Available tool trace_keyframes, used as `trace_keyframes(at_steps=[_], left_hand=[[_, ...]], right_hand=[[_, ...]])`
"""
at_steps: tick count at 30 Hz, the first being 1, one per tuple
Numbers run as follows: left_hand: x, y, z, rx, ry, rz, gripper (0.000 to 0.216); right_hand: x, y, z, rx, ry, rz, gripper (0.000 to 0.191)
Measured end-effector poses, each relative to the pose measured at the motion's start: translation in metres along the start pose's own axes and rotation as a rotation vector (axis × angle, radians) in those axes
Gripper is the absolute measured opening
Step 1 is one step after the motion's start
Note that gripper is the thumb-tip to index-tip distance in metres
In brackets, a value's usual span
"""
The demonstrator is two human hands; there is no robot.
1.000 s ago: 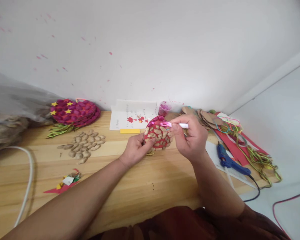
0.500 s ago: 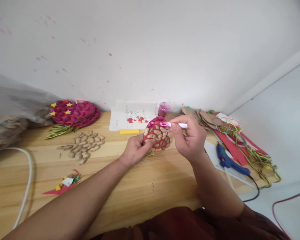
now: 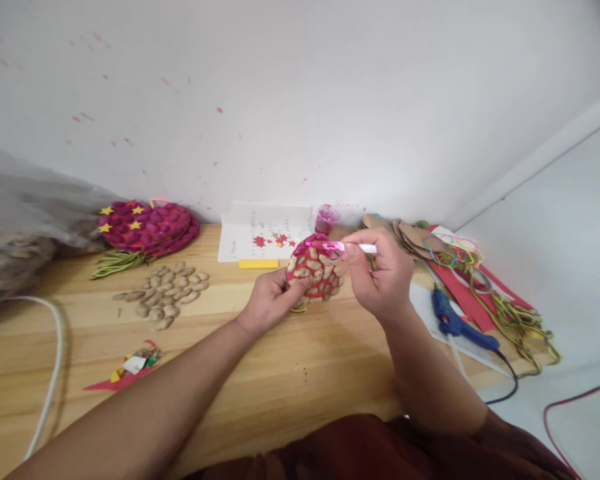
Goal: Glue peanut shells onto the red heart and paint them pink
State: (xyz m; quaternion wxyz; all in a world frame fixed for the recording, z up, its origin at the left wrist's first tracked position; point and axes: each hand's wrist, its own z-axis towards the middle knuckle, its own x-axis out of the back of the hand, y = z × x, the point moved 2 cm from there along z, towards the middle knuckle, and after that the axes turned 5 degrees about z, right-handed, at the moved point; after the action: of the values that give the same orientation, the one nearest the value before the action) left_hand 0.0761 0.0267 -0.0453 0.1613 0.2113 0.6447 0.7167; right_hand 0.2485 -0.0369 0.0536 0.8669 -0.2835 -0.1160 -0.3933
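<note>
My left hand (image 3: 270, 300) grips the lower left edge of a round red disc covered with peanuts (image 3: 321, 273), thumb on its front. Magenta paint coats the peanuts along the disc's top; those lower down are bare tan. Pinched in my right hand (image 3: 383, 273) is a paintbrush (image 3: 365, 249) with a white handle smeared in magenta, its tip against the painted upper part. Behind the disc stands a clear cup of magenta paint (image 3: 327, 217). Red and gold star cut-outs (image 3: 275, 241) lie on a white sheet (image 3: 235, 233), with a yellow strip (image 3: 258, 264) in front.
To the left are loose peanuts (image 3: 167, 291), stacked magenta peanut discs (image 3: 173, 230), a bag of peanuts (image 3: 10, 267), paper scraps (image 3: 130, 367) and a white cable (image 3: 59, 347). On the right lie a blue glue gun (image 3: 460, 327), cardboard pieces (image 3: 415, 237), red paper (image 3: 485, 320) and green cords (image 3: 517, 313).
The brush and my right hand have shifted very slightly to the right along the disc's painted top. My left hand and the disc hold nearly the same position.
</note>
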Motion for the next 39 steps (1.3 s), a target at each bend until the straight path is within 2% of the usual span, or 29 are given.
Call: trace_keyframes(at_steps=[6, 15, 20, 26, 33, 39], left_hand=[[0.0001, 0.0003, 0.0002, -0.001, -0.001, 0.003, 0.037], [-0.0002, 0.0015, -0.0004, 0.004, -0.016, -0.02, 0.038], [0.0005, -0.0003, 0.001, 0.023, -0.038, -0.094, 0.041], [0.0004, -0.0044, 0.0015, 0.04, -0.058, -0.17, 0.041], [-0.001, -0.0032, 0.0018, 0.076, -0.05, -0.312, 0.042], [-0.0012, -0.0043, 0.0018, 0.074, -0.06, -0.302, 0.041]], right_hand=[[-0.0004, -0.001, -0.0006, 0.026, -0.037, 0.006, 0.008], [0.0006, 0.001, 0.0012, -0.021, 0.005, -0.001, 0.006], [-0.0005, 0.0013, 0.0013, -0.087, -0.001, 0.011, 0.007], [-0.0015, 0.0034, 0.0001, -0.081, 0.028, 0.065, 0.007], [-0.0038, 0.0042, -0.0005, -0.087, -0.025, 0.042, 0.007], [-0.0045, 0.0049, -0.0016, -0.078, -0.004, 0.076, 0.007]])
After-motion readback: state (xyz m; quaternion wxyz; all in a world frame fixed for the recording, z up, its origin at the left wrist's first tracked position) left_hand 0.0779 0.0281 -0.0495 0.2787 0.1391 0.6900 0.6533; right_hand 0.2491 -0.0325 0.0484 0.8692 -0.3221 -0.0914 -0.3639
